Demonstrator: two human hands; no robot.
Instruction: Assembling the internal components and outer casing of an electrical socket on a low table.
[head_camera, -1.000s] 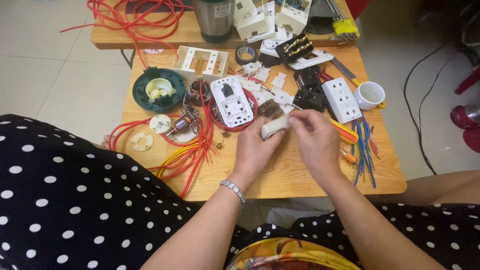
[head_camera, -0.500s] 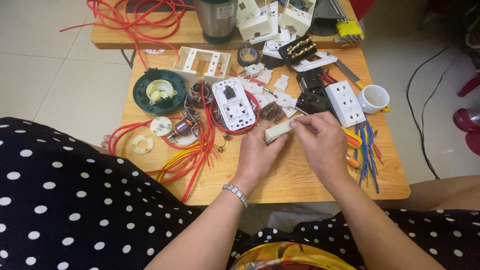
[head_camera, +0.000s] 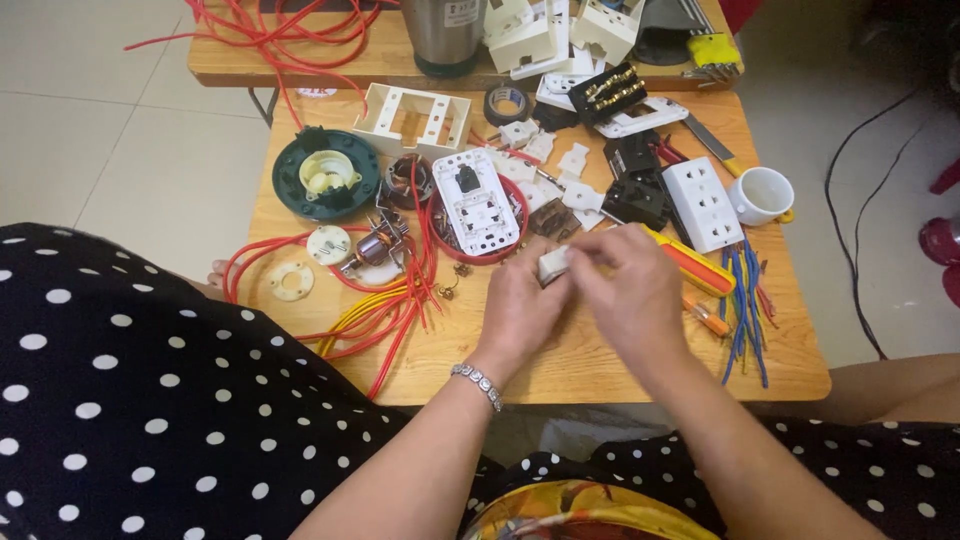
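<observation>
Drawing both hands closer together around a small white plastic part (head_camera: 553, 264) above the wooden table (head_camera: 600, 360).

Compared with a second ago, the left hand (head_camera: 522, 310) is pinching the part from below while the right hand (head_camera: 630, 290) is closing over its far end, hiding more of it; an orange-handled screwdriver (head_camera: 690, 268) is lying just beyond the right hand, red wires (head_camera: 395, 300) left of the grip.

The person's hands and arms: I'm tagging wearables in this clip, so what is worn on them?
Both arms are bare, with no sleeves or gloves in view. The left hand has a silver-coloured bracelet of small linked segments around its wrist. The right hand shows no bracelet or watch, and no rings can be made out on either hand.
</observation>
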